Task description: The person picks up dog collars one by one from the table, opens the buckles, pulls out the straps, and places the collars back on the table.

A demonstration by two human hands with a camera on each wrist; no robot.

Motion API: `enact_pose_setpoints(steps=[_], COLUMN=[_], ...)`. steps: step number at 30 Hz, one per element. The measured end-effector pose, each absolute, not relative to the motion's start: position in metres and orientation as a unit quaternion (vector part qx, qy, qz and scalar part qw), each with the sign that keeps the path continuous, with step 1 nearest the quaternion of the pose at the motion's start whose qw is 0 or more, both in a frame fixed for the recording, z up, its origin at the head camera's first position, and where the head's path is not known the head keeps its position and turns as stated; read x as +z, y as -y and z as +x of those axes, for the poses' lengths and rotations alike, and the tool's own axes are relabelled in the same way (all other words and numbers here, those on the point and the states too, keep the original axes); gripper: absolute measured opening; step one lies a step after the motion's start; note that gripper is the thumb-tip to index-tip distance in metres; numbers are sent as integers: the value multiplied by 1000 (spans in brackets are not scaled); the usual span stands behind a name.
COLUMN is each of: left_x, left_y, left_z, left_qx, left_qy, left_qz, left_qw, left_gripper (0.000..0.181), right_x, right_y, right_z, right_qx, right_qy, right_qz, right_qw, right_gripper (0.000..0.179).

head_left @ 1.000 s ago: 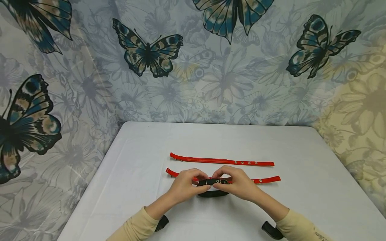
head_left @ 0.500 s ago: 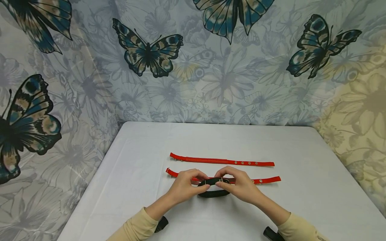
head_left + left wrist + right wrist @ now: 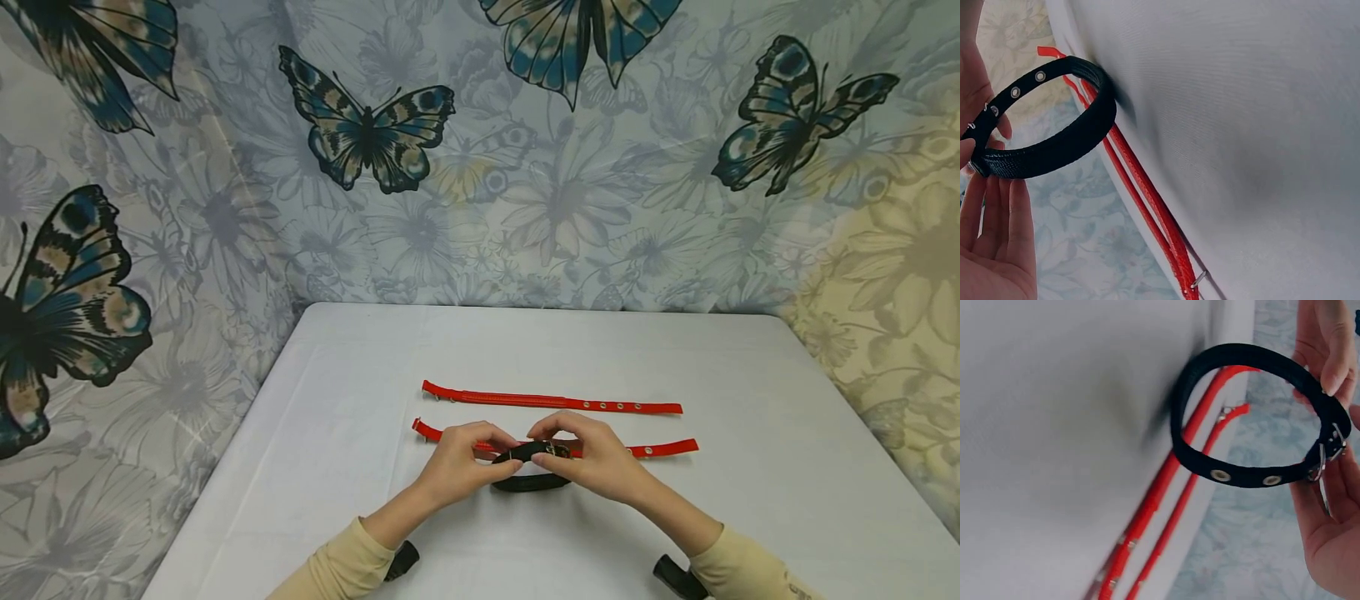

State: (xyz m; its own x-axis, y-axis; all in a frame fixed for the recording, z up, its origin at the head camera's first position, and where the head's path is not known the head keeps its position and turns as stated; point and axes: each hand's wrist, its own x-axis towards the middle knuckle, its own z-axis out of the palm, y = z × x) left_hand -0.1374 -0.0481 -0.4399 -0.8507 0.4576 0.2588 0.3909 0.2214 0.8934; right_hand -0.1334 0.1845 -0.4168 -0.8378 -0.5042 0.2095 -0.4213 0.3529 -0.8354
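Note:
A black collar [image 3: 531, 483], closed into a loop, is held up just above the table by both hands. My left hand [image 3: 461, 462] pinches its upper band on the left of the buckle. On the other side, my right hand [image 3: 596, 458] pinches the band at the metal buckle [image 3: 1335, 442], with the thumb in front. Metal-rimmed holes [image 3: 1220, 475] show along the strap in the right wrist view, and the padded part [image 3: 1054, 153] curves round in the left wrist view. Fingers partly hide the buckle end.
Two red collars lie stretched out on the white table [image 3: 360, 367]: the far one [image 3: 517, 400] in full view, the nearer one [image 3: 667, 450] partly behind the hands and black collar. A butterfly-patterned wall covering [image 3: 562, 192] borders the table's back and sides.
My right hand's thumb and fingers shift slightly at the buckle, a little right and then back left. The left hand stays almost still, and the red collars have not moved.

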Motion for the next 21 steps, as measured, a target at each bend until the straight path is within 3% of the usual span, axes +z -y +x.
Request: enact_pose_setpoints(steps=[13,21], left_x=[-437,-408], left_y=[47,48], left_z=[-134,-124], left_qx=[562,577], left_qy=[-783,-774], left_qz=[264,257], left_qw=[34,37], left_gripper=[20,18], right_x=[-414,-420], right_y=[-180,-180], right_z=[-129,-131], right_qx=[-422,-531], right_qy=[-856,-815], right_qz=[-298,-233], right_qw=[-28,11], right_gripper=[19,19])
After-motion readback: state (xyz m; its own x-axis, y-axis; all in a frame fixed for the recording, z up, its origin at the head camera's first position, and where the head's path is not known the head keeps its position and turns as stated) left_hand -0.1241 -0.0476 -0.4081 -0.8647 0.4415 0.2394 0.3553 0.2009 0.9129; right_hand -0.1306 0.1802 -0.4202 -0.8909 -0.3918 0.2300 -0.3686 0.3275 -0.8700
